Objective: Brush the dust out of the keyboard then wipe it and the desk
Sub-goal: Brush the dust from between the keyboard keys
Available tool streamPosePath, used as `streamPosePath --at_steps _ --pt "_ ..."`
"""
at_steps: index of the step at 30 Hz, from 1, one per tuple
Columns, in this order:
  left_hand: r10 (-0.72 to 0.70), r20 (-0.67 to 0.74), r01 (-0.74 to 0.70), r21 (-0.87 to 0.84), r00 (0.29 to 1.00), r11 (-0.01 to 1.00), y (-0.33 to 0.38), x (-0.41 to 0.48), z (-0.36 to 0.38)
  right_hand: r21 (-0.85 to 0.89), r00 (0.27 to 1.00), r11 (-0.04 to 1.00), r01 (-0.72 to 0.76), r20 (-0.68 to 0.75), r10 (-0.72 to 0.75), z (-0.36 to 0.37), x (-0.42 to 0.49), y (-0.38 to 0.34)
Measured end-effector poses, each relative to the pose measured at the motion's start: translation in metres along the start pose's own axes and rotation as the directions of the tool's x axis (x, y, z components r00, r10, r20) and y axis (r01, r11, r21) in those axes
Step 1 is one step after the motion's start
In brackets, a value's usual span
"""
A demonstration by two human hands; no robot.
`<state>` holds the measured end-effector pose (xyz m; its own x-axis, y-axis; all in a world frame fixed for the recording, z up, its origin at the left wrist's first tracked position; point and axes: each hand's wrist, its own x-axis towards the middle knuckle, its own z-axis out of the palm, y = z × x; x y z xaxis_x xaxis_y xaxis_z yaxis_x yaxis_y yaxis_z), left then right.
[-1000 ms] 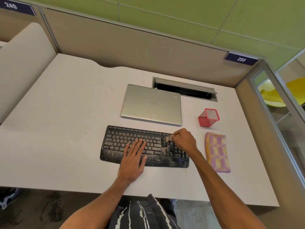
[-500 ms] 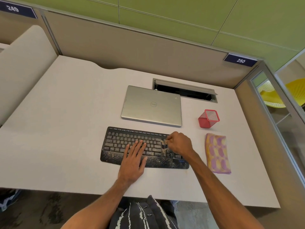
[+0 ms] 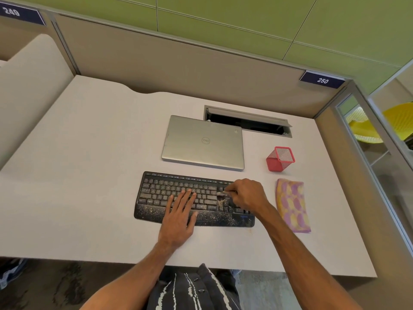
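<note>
the white tabletop (image 3: 89, 164) carries a black keyboard (image 3: 156, 191) near its front edge, lying flat. pale dust specks (image 3: 152, 212) are scattered over the keyboard's palm rest and among its keys, thickest just left of the number pad. the left hand (image 3: 178, 220) lies flat on the keyboard's middle, fingers straight and spread over the keys, palm on the palm rest, gripping nothing. behind the keyboard, apart from it, a closed silver laptop (image 3: 203, 143) lies flat. over the keyboard's right part, the right hand (image 3: 248, 195) is curled round a small brush (image 3: 221, 193); its pale tip pokes leftward out of the fingers and meets the keys, and its handle is hidden in the hand. farther behind the keyboard than the laptop, an open cable slot (image 3: 248, 121) is set into the tabletop. behind and right of the keyboard stands a red mesh cup (image 3: 280, 158). just right of the keyboard, not touching it, lies a folded cloth (image 3: 292, 208) with yellow and purple patches.
</note>
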<state>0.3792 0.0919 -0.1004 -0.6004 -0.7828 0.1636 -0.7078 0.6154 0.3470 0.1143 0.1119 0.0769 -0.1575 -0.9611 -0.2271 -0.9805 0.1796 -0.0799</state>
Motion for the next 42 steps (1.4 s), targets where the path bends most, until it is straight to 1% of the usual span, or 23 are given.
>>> streamPosePath --at_steps 2,3,7,8,12,15,19,23,24,27,29,34,36,39,40,42 --pt "-0.002 -0.004 0.002 -0.012 1.0 1.0 0.0 0.0 0.0 0.01 1.0 1.0 0.02 0.009 -0.02 0.002 0.0 -0.005" --pt "-0.003 -0.004 0.003 -0.018 1.0 1.0 0.0 0.0 0.0 -0.004 1.0 1.0 0.007 0.015 -0.007 0.003 0.0 -0.005" --pt "-0.006 0.006 0.006 -0.019 1.0 1.0 -0.002 0.0 0.002 -0.004 0.995 0.995 -0.103 -0.01 0.103 -0.002 0.0 0.003" --pt "-0.006 0.009 0.006 -0.018 1.0 1.0 -0.002 0.0 0.002 0.022 0.992 0.992 -0.125 -0.02 0.126 -0.005 0.0 0.004" --pt "-0.008 0.012 0.008 -0.012 1.0 1.0 -0.002 0.0 0.002 0.225 0.971 0.95 -0.218 -0.044 0.233 -0.005 0.001 0.0" --pt "-0.007 0.01 0.007 -0.016 1.0 1.0 -0.001 0.0 0.003 0.272 0.966 0.93 -0.248 0.0 0.257 0.005 0.0 -0.005" --pt "-0.014 0.017 0.014 -0.014 1.0 1.0 -0.001 0.001 0.003 0.281 0.956 0.914 -0.292 0.078 0.282 0.006 0.003 -0.005" --pt "-0.009 0.024 0.009 -0.007 1.0 1.0 -0.002 0.001 0.004 0.341 0.935 0.879 -0.334 0.005 0.354 0.005 0.007 -0.004" --pt "-0.009 0.024 0.009 -0.009 1.0 1.0 -0.002 0.001 0.004 0.343 0.935 0.877 -0.335 0.011 0.353 0.006 0.008 -0.005" --pt "-0.01 0.021 0.01 -0.01 1.0 1.0 -0.001 0.0 0.003 0.289 0.939 0.893 -0.345 0.11 0.327 0.01 0.01 -0.007" --pt "-0.009 0.018 0.009 -0.005 1.0 1.0 -0.001 0.001 0.003 0.267 0.937 0.899 -0.348 0.143 0.32 0.007 0.012 -0.006" --pt "-0.008 0.019 0.008 -0.011 1.0 1.0 -0.002 0.0 0.002 0.307 0.956 0.907 -0.289 0.038 0.292 0.003 0.015 -0.015" --pt "-0.007 0.015 0.007 -0.021 1.0 1.0 -0.001 0.001 0.002 0.284 0.963 0.921 -0.267 0.058 0.262 0.008 0.015 -0.019" --pt "-0.007 0.003 0.007 -0.033 1.0 0.999 -0.002 0.0 0.002 0.25 0.961 0.931 -0.266 0.144 0.236 0.007 0.014 -0.022" --pt "-0.008 0.001 0.008 -0.032 1.0 0.999 -0.002 0.0 0.002 0.247 0.96 0.93 -0.27 0.144 0.24 0.005 0.015 -0.022" --pt "-0.006 0.005 0.006 -0.03 1.0 1.0 -0.002 0.001 0.002 0.262 0.961 0.925 -0.276 0.073 0.266 0.002 0.016 -0.021"
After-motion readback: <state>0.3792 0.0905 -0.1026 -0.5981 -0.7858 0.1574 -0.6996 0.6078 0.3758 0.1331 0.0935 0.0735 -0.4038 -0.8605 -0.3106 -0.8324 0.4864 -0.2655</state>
